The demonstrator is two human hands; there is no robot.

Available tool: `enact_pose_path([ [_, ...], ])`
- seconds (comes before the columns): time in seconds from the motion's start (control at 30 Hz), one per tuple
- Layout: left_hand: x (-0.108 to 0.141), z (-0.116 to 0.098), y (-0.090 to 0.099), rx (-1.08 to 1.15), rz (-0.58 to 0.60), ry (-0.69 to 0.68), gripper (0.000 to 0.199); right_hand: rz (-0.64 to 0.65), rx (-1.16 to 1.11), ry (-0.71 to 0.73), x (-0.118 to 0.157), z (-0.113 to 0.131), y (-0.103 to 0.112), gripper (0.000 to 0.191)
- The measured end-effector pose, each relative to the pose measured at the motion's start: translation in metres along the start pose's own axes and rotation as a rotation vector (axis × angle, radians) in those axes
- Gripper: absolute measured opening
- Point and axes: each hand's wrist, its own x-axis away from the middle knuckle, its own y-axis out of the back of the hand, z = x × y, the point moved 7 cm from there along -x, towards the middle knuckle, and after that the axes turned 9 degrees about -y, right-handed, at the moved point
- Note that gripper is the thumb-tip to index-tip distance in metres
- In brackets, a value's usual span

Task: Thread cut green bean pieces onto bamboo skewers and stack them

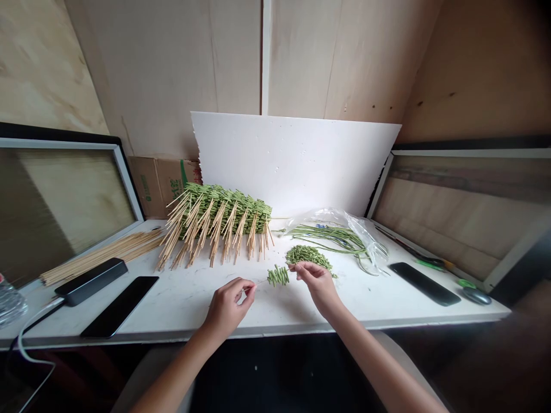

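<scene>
1. While the left hand (232, 297) pinches the bare end of a bamboo skewer (262, 282), the right hand (313, 281) has its fingertips closed at the far end – gripping what, I cannot tell; a slip could prick them.
2. The threaded green bean pieces (278, 275) sit between both hands, above the surface (181, 307); off-centre pressure could split one.
3. The cut-bean pile (306, 255) lies just beyond the right hand – a sweeping wrist could scatter it.
4. A knock could topple the loaded-skewer stack (230, 209).
</scene>
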Motion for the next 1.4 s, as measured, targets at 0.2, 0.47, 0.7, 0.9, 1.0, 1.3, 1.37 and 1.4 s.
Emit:
enact_pose_path([
  [0.2,0.001,0.000,-0.002,-0.005,0.019,-0.001,0.013,0.028,-0.043,-0.013,0.002,0.000,-0.005,0.025],
  [0.47,0.002,0.001,-0.003,-0.017,0.027,-0.001,0.014,0.061,-0.029,-0.032,0.002,-0.004,-0.009,0.026],
  [0.7,0.003,-0.001,-0.004,-0.011,0.038,0.003,0.015,0.112,-0.090,-0.032,0.003,-0.010,-0.016,0.031],
  [0.9,0.002,-0.001,-0.003,-0.009,0.032,0.000,0.015,0.110,-0.036,-0.042,0.003,-0.013,-0.017,0.030],
  [1.0,-0.001,0.000,0.000,-0.004,0.016,0.026,0.015,0.082,0.003,-0.054,0.003,-0.012,-0.015,0.029],
  [1.3,-0.002,0.024,0.014,-0.023,-0.136,0.145,0.014,-0.005,0.416,0.047,-0.002,-0.012,-0.008,0.036],
  [1.37,-0.001,0.026,0.014,-0.023,-0.134,0.154,0.014,-0.025,0.520,0.120,-0.004,-0.014,-0.009,0.031],
  [1.4,-0.001,0.026,0.014,-0.022,-0.132,0.156,0.014,-0.040,0.559,0.161,-0.006,-0.015,-0.010,0.029],
])
